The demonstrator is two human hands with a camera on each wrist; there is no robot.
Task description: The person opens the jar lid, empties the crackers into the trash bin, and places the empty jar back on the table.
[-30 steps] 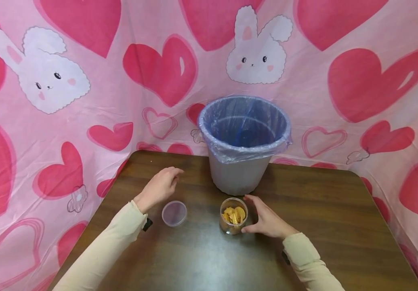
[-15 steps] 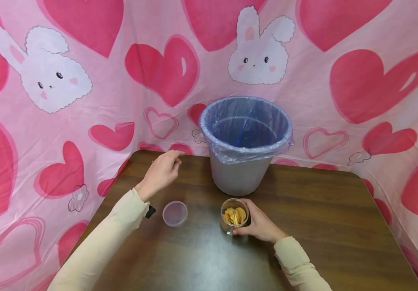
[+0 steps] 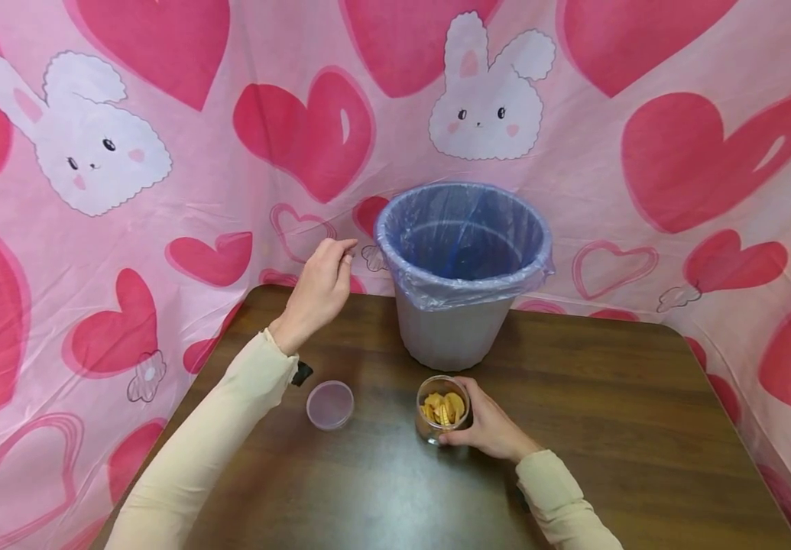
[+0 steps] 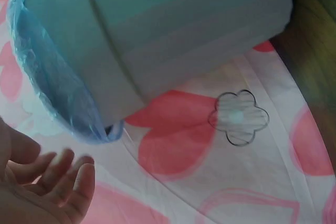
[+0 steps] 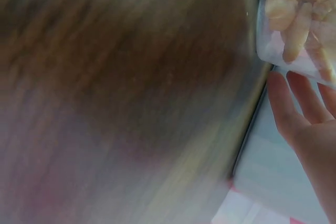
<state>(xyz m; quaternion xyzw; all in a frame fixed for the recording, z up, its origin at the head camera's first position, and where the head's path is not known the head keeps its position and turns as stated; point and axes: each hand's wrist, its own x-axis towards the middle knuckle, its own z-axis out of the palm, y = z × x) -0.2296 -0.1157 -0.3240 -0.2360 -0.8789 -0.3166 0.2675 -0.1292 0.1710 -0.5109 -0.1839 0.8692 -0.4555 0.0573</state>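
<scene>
A clear jar [image 3: 428, 430] of yellow ridged chips [image 3: 445, 408] stands uncovered on the table, in front of the bin. My right hand [image 3: 493, 425] holds it from the right, thumb at the front and fingers behind. In the right wrist view the jar [image 5: 266, 45] shows at the upper right beside the fingers. My left hand [image 3: 317, 292] is raised left of the bin, its fingers loosely bent; the left wrist view shows nothing held by that hand [image 4: 50, 190]. Below it, a round translucent lid [image 3: 330, 406] lies flat on the table.
A pale bin [image 3: 453, 330] lined with a bluish plastic bag [image 3: 429, 286] stands at the back of the brown wooden table [image 3: 594, 389]. Pink cloth [image 3: 574, 183] printed with hearts and rabbits hangs behind the table and at its sides.
My left hand has risen and moved forward, away from above the lid, towards the bin's left side. My right hand has closed in on the jar and now holds it; the jar stays put.
</scene>
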